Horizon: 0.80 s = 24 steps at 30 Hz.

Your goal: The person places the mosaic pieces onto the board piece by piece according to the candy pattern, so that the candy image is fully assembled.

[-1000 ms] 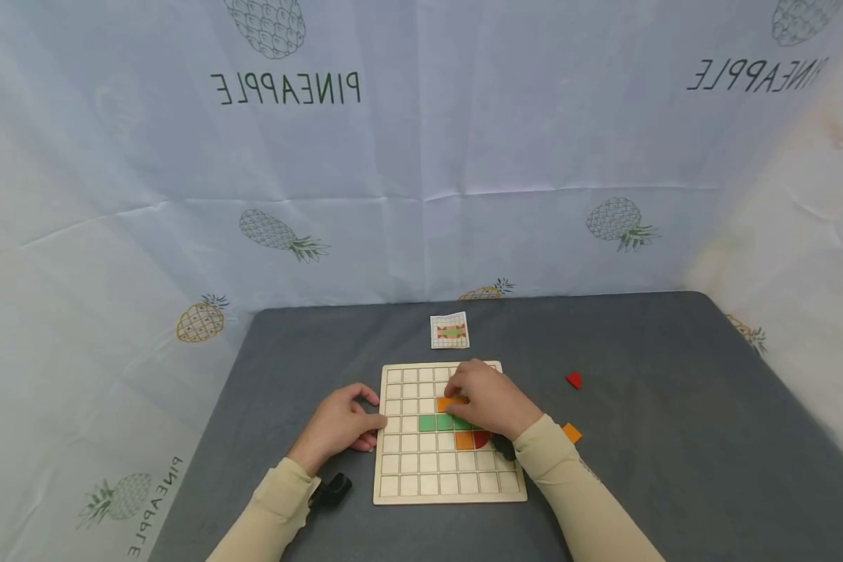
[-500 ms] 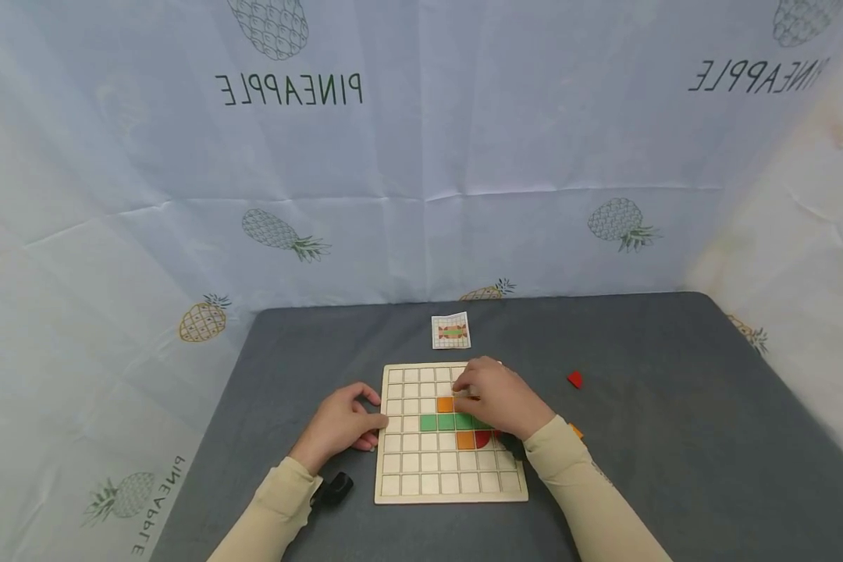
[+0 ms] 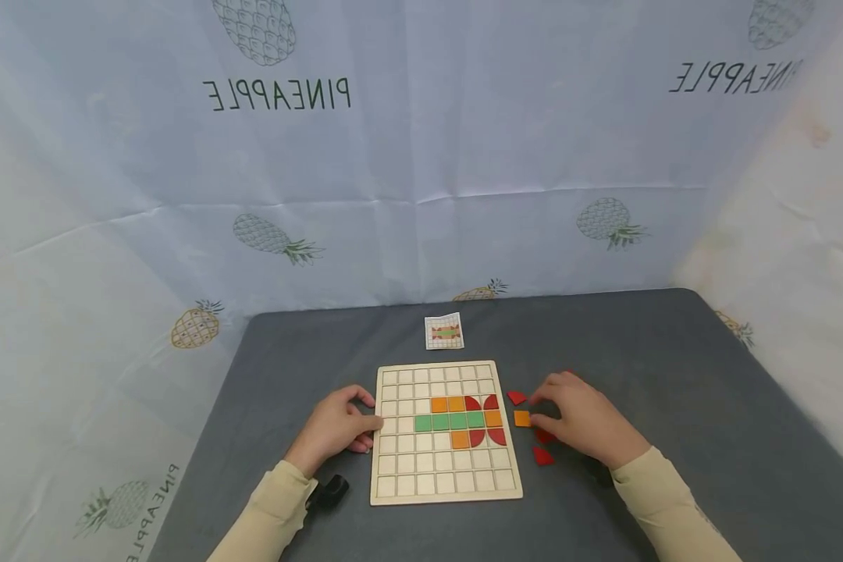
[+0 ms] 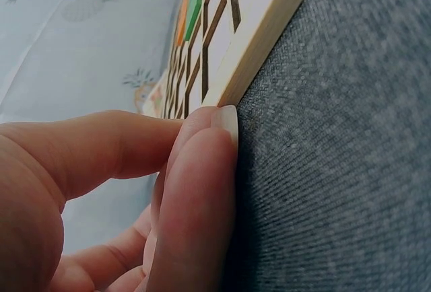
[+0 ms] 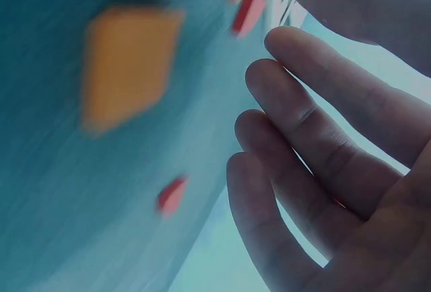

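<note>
My left hand (image 3: 337,422) rests at the left edge of the wooden grid board (image 3: 421,474). In the left wrist view, its fingertips (image 4: 202,130) touch the board's side. Green square tiles (image 3: 440,422) make a row on the board, with orange squares (image 3: 439,405) and red curved pieces (image 3: 497,437) around them. To the right of the board, my right hand (image 3: 583,414) hovers over loose pieces with its fingers apart and nothing held. By its fingertips lie an orange square tile (image 3: 522,419) and a red piece (image 3: 517,398); another red piece (image 3: 545,437) is partly hidden beneath it.
Behind the board lies a small pattern card (image 3: 445,332) with a coloured design on a grid. One more red piece (image 3: 543,456) is nearer me on the dark table (image 3: 351,343). A pineapple-print cloth (image 3: 393,156) hangs behind the table.
My right hand has moved off the board to the right, over the loose pieces. It uncovers orange and red tiles sitting in the grid. My left hand stays at the board's edge.
</note>
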Available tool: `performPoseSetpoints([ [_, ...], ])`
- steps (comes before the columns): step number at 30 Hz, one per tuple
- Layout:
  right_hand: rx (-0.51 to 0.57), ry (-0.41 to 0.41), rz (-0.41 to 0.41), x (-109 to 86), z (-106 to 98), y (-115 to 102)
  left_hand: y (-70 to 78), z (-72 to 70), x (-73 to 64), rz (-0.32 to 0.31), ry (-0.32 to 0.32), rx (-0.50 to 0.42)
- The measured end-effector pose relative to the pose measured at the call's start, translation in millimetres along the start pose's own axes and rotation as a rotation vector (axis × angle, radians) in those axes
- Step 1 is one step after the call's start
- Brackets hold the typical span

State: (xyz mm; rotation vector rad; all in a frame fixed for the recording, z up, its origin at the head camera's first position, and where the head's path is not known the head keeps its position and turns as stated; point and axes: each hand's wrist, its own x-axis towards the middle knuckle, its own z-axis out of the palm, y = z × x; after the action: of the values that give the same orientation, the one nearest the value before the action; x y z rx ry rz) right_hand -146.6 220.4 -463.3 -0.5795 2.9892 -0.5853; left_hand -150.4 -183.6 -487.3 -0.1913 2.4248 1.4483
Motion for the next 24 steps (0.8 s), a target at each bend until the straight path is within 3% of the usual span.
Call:
performPoseSetpoints([
  [9, -0.033, -0.009, 0.078, -31.0, -8, 27, -1.0, -0.6, -0.6, -0.003, 0.004, 0.008],
  [15, -0.055, -0.031, 0.114, -36.0, -4, 33, -2.2, -0.3, -1.9, -0.006, 0.004, -0.001],
  [24, -0.064, -0.003, 0.073, -36.2, -2, 37, -1.0, -0.4, -3.4, -0.001, 0.003, -0.004],
])
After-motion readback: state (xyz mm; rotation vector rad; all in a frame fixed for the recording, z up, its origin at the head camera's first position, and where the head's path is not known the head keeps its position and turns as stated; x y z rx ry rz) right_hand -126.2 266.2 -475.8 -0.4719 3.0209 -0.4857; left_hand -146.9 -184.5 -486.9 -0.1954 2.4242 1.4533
